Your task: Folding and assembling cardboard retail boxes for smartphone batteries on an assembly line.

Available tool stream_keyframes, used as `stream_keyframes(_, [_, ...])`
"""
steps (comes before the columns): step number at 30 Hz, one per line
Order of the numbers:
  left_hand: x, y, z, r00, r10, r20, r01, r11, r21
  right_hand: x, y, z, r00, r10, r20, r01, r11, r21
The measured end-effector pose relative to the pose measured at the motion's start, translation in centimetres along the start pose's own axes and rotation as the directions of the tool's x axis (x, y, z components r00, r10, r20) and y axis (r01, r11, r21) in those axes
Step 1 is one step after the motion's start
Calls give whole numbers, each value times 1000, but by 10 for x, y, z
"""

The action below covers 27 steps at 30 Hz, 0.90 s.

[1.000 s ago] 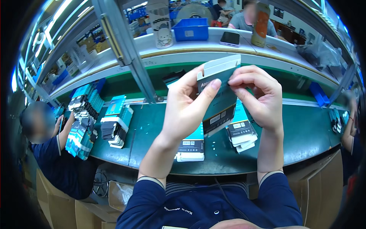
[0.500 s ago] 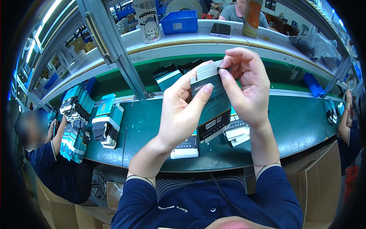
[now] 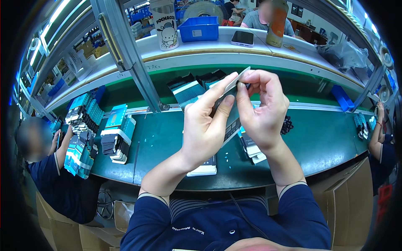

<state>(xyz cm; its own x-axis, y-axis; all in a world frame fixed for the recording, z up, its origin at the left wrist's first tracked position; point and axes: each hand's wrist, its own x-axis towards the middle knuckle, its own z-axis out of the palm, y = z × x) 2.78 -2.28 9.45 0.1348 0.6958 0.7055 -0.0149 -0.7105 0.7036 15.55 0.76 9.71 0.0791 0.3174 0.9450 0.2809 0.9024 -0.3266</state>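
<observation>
Left hand (image 3: 204,119), head view: mine, grasping the carton (image 3: 233,125) between thumb and fingers at its left side.
Right hand (image 3: 264,106): thumb and fingers pinched on the carton's upper right edge; small dark spot by my thumb tip, too small to tell.
Carton's place: between my two hands, raised over the bench, tilted, nearly edge-on to me; pale flap (image 3: 237,80) upward.
Bench (image 3: 318,146): dark green; flat carton stack (image 3: 203,170) below my left wrist, second stack (image 3: 251,147) below my right hand.
Black pieces (image 3: 287,124): small cluster just right of my right hand.
Banded bundle (image 3: 118,130): teal, black and white, well left of my hands.
Shelf (image 3: 209,47): blue bin (image 3: 199,29), phone (image 3: 242,38) beside it.
</observation>
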Motion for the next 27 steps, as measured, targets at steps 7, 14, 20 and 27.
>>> stream_keyframes(7, [3,2,0,999,7,-50,-11,997,-83,-1,6,-3,998,26,64,-33,995,99])
stream_keyframes(14, [0,4,1,998,-6,-59,5,999,-33,1,14,4,981,-185,-50,185,983,-9])
stream_keyframes(20, [-2,13,1,997,-70,-11,68,987,-146,3,3,-10,973,196,126,-232,858,458])
stream_keyframes(27, [-8,17,1,997,67,-48,-67,998,-4,1,-5,-4,993,114,17,-107,861,497])
